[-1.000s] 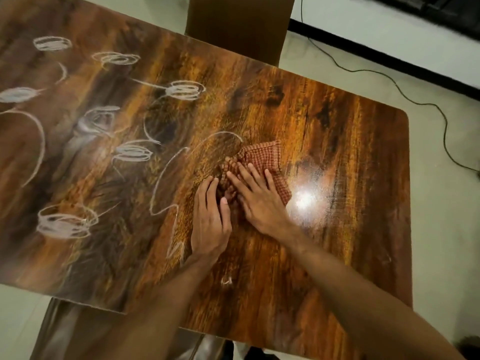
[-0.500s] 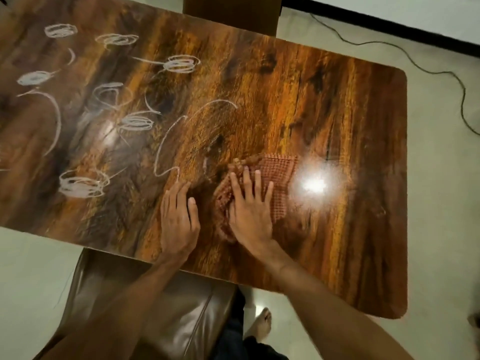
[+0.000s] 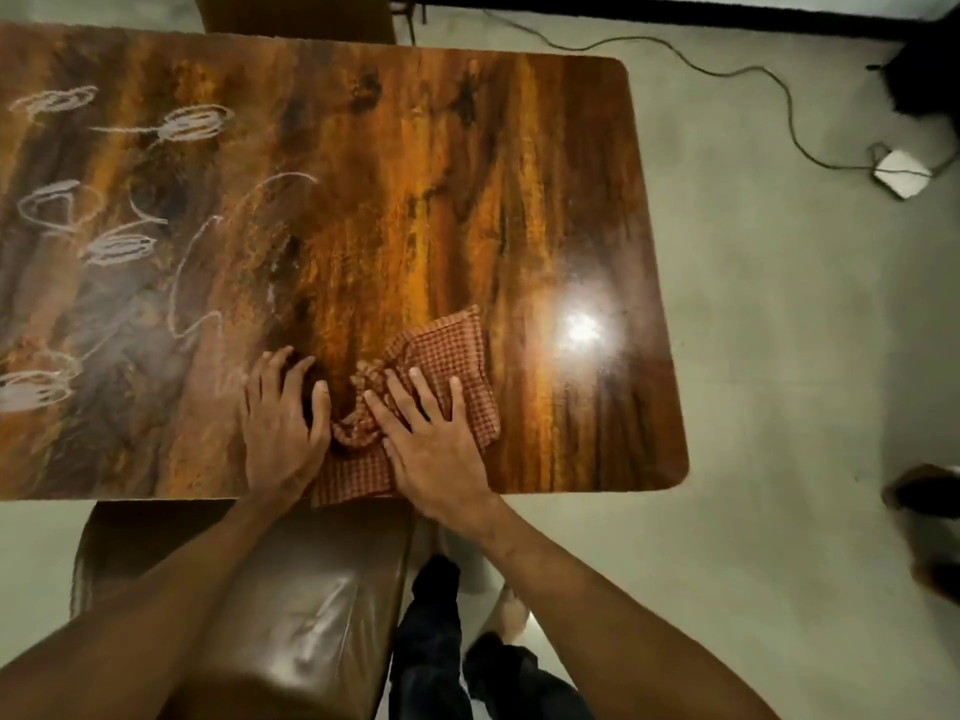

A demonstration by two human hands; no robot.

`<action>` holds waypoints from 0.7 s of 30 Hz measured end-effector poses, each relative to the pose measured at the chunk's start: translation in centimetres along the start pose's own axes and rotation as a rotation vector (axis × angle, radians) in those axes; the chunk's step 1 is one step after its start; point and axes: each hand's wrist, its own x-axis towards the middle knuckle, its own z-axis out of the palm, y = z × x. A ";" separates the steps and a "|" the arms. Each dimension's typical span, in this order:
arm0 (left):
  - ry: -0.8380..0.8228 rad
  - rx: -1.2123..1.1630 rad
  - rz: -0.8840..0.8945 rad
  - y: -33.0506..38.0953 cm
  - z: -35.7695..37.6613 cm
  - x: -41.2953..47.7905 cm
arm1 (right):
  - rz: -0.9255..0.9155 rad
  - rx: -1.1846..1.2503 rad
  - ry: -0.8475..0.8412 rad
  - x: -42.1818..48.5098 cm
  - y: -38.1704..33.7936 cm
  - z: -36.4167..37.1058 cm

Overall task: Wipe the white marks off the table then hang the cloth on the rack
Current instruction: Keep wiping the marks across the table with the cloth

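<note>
A red checked cloth lies bunched on the glossy wooden table near its front edge, one corner hanging over that edge. My right hand presses flat on the cloth with fingers spread. My left hand rests flat on the table just left of the cloth, its thumb touching the bunched part. White chalk marks in scribbled ovals and curved lines cover the left half of the table. No rack is in view.
A brown leather chair stands under the table's front edge, below my arms. Another chair back is at the far side. A cable and a white adapter lie on the floor to the right.
Both hands and the cloth have slid toward the table's front edge. The curved mark that ran down near my left hand is gone. The camera has tipped down, showing the chair and floor.
</note>
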 end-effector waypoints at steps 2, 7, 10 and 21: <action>-0.045 -0.017 0.058 2.5 1.1 -1.7 | 0.072 -0.014 0.029 -2.6 4.0 -0.8; -0.122 -0.043 0.134 8.3 4.0 -3.1 | 0.545 -0.011 0.089 -8.3 12.6 -2.7; -0.123 0.035 0.137 8.7 5.0 -3.2 | 0.404 -0.026 0.045 -9.9 12.9 -2.1; -0.129 0.165 0.163 10.4 5.4 -2.2 | 0.461 0.015 0.083 -11.7 16.9 -3.4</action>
